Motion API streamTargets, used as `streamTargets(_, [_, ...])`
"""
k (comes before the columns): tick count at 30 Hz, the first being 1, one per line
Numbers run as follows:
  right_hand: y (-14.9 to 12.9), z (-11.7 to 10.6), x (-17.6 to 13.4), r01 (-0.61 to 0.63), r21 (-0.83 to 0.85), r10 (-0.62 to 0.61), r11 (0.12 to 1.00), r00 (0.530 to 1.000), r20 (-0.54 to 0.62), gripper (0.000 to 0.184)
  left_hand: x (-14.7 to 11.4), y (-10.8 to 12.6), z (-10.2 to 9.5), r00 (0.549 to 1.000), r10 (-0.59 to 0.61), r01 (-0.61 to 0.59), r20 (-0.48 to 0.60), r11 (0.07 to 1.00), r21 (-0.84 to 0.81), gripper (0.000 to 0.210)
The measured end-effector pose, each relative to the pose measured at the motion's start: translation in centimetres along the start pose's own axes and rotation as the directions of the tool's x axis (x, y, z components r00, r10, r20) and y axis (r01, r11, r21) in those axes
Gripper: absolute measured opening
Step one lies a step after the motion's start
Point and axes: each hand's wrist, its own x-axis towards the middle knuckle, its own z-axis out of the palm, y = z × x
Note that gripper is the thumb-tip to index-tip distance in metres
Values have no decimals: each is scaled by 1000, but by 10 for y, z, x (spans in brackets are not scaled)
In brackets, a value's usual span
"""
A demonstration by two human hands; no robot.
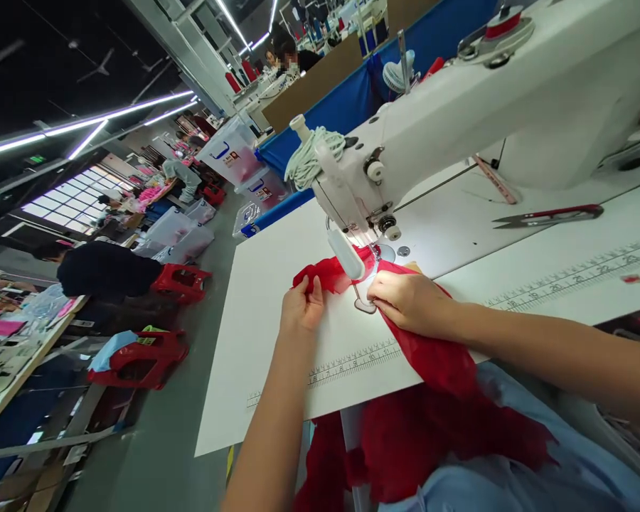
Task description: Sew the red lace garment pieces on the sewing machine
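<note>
A length of sheer red fabric (432,355) runs through the needle area of a white sewing machine (459,99) and drapes over the table's front edge into my lap. My left hand (302,304) pinches the fabric's far end left of the needle, thumb and fingers closed on it. Close to the right of the presser foot, my right hand (408,300) grips the same fabric with bent fingers. Between the hands a small metal loop-shaped piece (365,306) lies near the needle. The needle itself is mostly hidden behind the machine's white guard (345,254).
Thread snips (548,216) lie on the white table (261,299), right of the machine head, which carries a coil of pale green cord (314,158). Printed rulers mark the front edge. Red stools (139,359), plastic bins (229,153) and other people at work stand to the left.
</note>
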Motion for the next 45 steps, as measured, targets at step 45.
streamTargets(45, [-7,-1,2,181,-147,-176,972,983,45,30,-21,-21,1,929,72,-237,363,870,433,41])
